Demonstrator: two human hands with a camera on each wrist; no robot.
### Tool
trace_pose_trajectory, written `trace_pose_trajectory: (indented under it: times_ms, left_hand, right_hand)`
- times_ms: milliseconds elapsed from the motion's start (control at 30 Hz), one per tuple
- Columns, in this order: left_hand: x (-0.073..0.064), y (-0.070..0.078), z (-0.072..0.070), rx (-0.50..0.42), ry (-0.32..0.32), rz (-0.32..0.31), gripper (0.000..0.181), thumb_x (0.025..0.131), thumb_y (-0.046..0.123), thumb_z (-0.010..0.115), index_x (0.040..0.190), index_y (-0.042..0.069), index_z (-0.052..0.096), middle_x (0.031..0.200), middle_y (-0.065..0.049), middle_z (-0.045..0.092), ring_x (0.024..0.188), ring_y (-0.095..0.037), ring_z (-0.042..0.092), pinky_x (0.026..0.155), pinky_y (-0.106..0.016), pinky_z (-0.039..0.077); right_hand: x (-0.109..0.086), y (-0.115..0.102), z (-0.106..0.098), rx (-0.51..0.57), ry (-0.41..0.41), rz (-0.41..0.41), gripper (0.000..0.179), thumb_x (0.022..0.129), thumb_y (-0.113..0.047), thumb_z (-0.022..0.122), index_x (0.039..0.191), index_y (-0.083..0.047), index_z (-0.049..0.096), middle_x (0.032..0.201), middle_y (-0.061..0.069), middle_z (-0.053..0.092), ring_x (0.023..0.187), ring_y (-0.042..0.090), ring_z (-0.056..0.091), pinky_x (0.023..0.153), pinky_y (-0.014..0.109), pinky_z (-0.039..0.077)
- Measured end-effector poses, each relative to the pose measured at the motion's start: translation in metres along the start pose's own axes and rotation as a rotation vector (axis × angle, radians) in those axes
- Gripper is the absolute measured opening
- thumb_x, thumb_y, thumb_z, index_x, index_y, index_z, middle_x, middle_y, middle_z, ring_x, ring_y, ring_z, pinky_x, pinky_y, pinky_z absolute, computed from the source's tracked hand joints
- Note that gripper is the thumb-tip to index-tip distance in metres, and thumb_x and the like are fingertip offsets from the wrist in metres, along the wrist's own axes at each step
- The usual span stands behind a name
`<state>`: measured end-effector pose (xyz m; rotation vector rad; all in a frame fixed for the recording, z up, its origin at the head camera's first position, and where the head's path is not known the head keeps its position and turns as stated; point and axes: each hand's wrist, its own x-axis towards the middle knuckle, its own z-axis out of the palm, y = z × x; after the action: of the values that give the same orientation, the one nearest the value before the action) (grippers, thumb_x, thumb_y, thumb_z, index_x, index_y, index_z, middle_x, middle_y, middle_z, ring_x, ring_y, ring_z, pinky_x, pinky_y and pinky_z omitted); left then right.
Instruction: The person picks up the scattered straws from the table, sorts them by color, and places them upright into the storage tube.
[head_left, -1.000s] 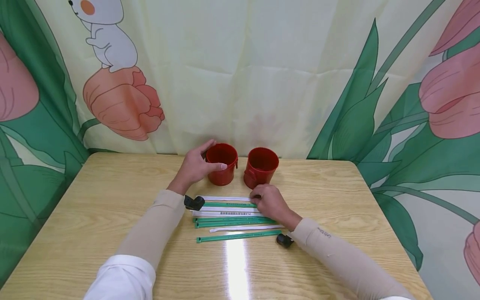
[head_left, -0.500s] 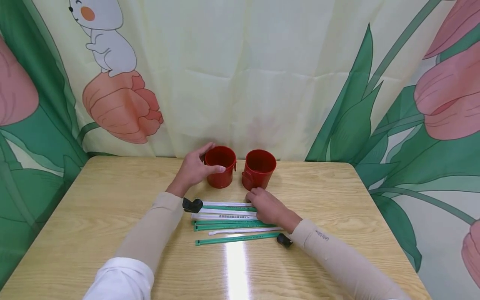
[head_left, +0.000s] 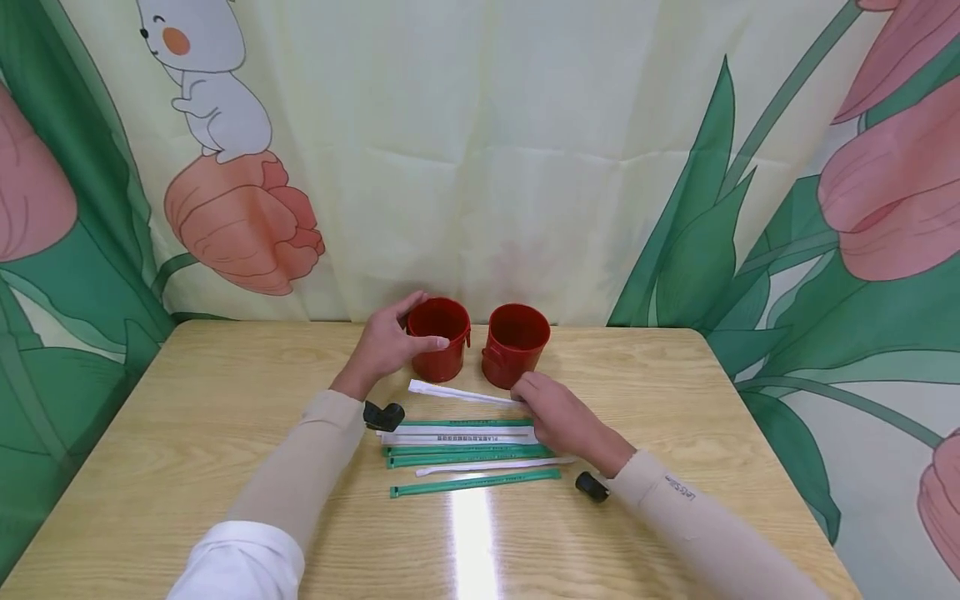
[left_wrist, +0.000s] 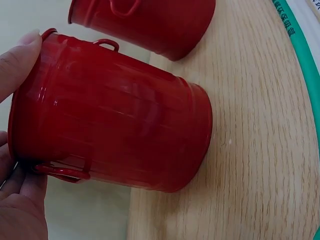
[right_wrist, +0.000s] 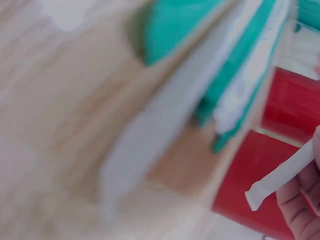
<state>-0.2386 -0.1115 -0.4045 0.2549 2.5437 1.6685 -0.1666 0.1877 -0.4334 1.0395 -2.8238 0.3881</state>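
My left hand (head_left: 384,343) holds the left small red bucket (head_left: 438,360) near its rim, thumb at the front and fingers behind. In the left wrist view this bucket (left_wrist: 115,112) stands upright on the wood, with small wire handles on its sides. My right hand (head_left: 567,417) pinches one end of a white paper-wrapped straw (head_left: 457,392), raised off the table just in front of the buckets. The straw's short end (right_wrist: 272,185) sticks out past the fingers in the right wrist view. Beside the held bucket stands a second red bucket (head_left: 513,360).
Below the buckets lie several wrapped straws, green ones (head_left: 476,482) and white ones (head_left: 450,439), roughly parallel across the wooden table (head_left: 247,392). A printed curtain (head_left: 562,167) hangs right behind the table's back edge.
My right hand has picked up the rearmost white straw from the row, lifting and tilting it while moving slightly right. My left hand still holds the left bucket.
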Motion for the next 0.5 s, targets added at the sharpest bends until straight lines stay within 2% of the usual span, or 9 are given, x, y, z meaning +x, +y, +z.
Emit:
trace_pose_trajectory:
  times_ms: [167,333,500]
  left_hand:
    - [0.001,-0.004,-0.002,-0.002,0.017,0.003,0.093,0.085,0.031,0.088,0.162,0.015,0.039,0.163,-0.004,0.048,0.147,-0.032,0.048,0.114,-0.049,0.051]
    - [0.002,-0.007,0.0,-0.003,0.005,-0.001,0.093,0.084,0.033,0.088,0.162,0.015,0.04,0.162,-0.003,0.049,0.146,-0.032,0.049,0.115,-0.049,0.05]
    - [0.002,-0.005,0.002,0.003,0.004,-0.005,0.092,0.084,0.033,0.088,0.161,0.016,0.04,0.162,-0.003,0.049,0.146,-0.032,0.049,0.113,-0.05,0.052]
  right_hand:
    - [0.005,-0.006,-0.009,0.073,0.176,-0.119,0.026,0.088,0.006,0.076,0.102,-0.011,0.062,0.095,0.001,0.062,0.088,0.013,0.053,0.079,0.025,0.058]
    - [0.009,-0.016,-0.016,0.094,0.306,-0.193,0.031,0.084,0.005,0.081,0.102,-0.011,0.06,0.097,0.003,0.066,0.088,0.014,0.057,0.08,0.027,0.062]
    - [0.016,-0.027,-0.023,0.124,0.417,-0.262,0.029,0.084,0.007,0.08,0.101,-0.008,0.062,0.1,0.007,0.069,0.091,0.017,0.062,0.084,0.031,0.065]
